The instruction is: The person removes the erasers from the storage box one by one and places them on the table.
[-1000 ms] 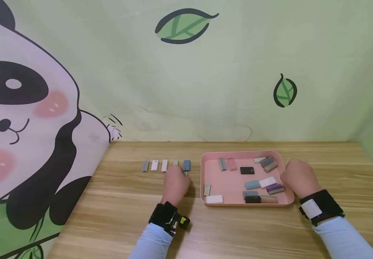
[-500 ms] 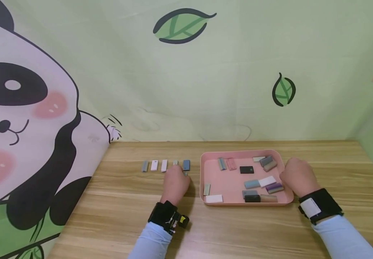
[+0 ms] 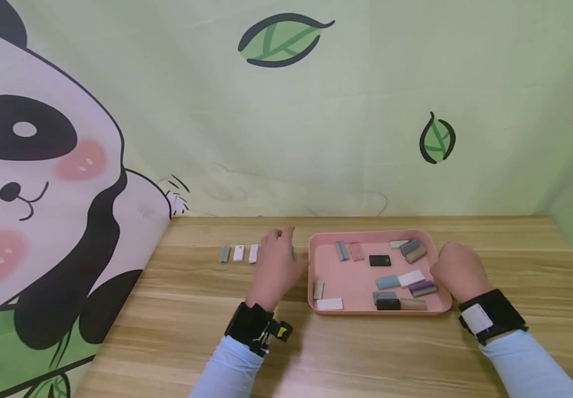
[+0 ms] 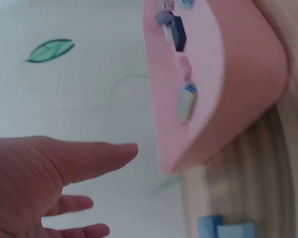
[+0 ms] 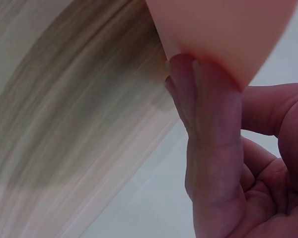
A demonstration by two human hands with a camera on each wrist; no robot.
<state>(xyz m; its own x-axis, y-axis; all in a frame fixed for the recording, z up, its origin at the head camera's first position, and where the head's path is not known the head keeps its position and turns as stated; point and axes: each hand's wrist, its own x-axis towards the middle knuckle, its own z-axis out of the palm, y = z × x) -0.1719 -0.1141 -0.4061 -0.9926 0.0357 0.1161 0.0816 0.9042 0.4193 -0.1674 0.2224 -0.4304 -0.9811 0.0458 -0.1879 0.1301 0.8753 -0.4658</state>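
Risk lay mostly in the row of small blocks on the desk (image 3: 366, 354). The left hand (image 3: 277, 266) hovered over the right end of that row with fingers spread and relaxed, holding nothing that the views showed, and it covered the last pieces there, so only a grey block (image 3: 224, 254) and two white blocks (image 3: 238, 253) beside it were seen clearly. In my judgement, a careless lowering of the palm could have knocked the hidden pieces out of line, or pushed them against the pink tray (image 3: 316, 265), which stood just beside.

The right hand (image 3: 458, 272) rested at the tray's right edge; the right wrist view showed its fingers (image 5: 208, 129) curled and pressing against the rim (whether it truly pinched the rim, I could not tell for sure). If that hand had pulled or tilted, the loose pieces inside could have slid together: the black block (image 3: 379, 261), the pink block (image 3: 357, 252), the purple block (image 3: 422, 288) and the others lay scattered and partly touching. The white block (image 3: 329, 304) near the front wall seemed the most likely to jam in a corner.
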